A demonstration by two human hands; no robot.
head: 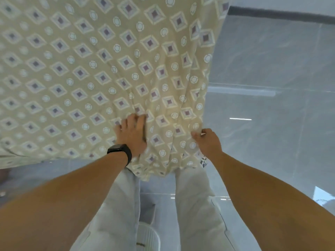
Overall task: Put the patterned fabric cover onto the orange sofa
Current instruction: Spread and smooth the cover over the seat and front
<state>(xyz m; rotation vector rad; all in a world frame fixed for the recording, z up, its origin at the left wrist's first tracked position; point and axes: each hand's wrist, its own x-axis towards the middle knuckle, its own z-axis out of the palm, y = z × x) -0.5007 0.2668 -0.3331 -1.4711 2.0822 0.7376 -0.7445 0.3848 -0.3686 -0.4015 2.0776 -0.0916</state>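
Observation:
The patterned fabric cover, beige with purple diamonds and white rings, spreads across the whole upper left and hides the orange sofa beneath it. My left hand, with a black watch on the wrist, lies flat on the cover near its front edge, fingers straight and pressing the cloth. My right hand pinches the cover's front right corner, where the fabric bunches into folds and hangs down in front of my legs.
Glossy grey floor tiles fill the right side and the area below. A dark baseboard strip runs along the far wall. My legs in light trousers stand at the cover's hanging edge. A white ribbed object sits between my feet.

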